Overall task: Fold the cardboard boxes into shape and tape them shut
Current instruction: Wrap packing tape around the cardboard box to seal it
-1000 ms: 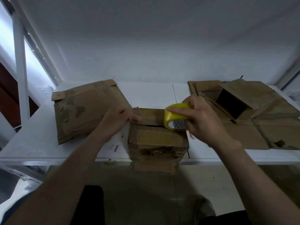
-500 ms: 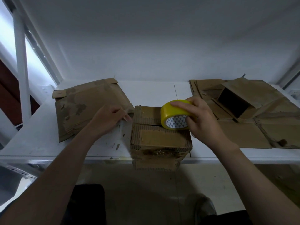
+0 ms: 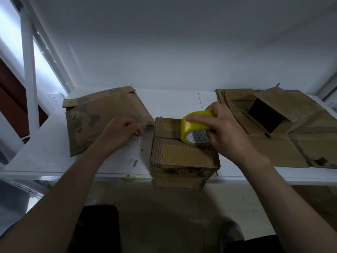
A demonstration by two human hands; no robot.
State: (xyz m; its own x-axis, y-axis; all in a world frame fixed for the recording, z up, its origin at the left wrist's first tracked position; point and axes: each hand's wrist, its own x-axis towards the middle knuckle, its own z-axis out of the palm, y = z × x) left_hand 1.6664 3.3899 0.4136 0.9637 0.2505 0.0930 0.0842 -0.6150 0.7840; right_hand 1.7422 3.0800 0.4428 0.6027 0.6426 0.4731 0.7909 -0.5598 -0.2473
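The tape (image 3: 196,123) is bright yellow; its core (image 3: 197,136) is white, printed with small grey triangles; the box (image 3: 184,156) is dull brown, ribbed in fine stripes where the skin is torn off, with a smooth tan patch on top; the left sheet (image 3: 102,117) is brown with darker blotches; the shelf (image 3: 54,152) is white, flecked with brown scraps; the wall (image 3: 182,52) is pale grey.

White shelf (image 3: 45,154); grey wall (image 3: 182,52); bright window (image 3: 11,44).

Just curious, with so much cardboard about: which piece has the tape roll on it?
The middle box, folded shut; the right hand holds the yellow roll on its top. The left piece lies flat, and the right box gapes open.
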